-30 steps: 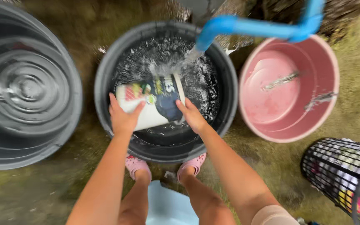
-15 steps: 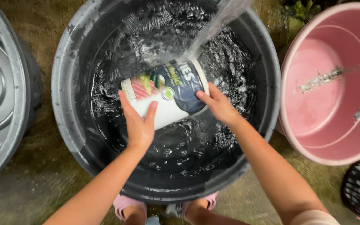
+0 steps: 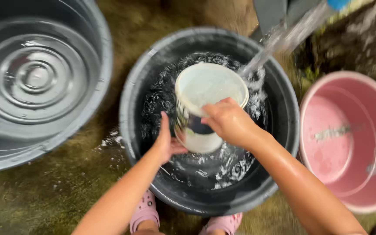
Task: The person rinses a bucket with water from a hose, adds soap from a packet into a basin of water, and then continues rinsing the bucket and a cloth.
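The white bucket (image 3: 209,93) was held mouth-up above the dark basin (image 3: 279,174), inside its rim. The left hand (image 3: 169,142) pressed flat against the bucket's lower side; the right hand (image 3: 228,121) gripped its near wall. A water stream (image 3: 279,41) fell just beside the bucket rim

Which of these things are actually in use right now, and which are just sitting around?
In use:
- white bucket, held upright by left hand and right hand
- black tub, under the bucket
- water stream, falling beside the bucket's rim

Lying about:
- grey tub, holding water
- pink basin
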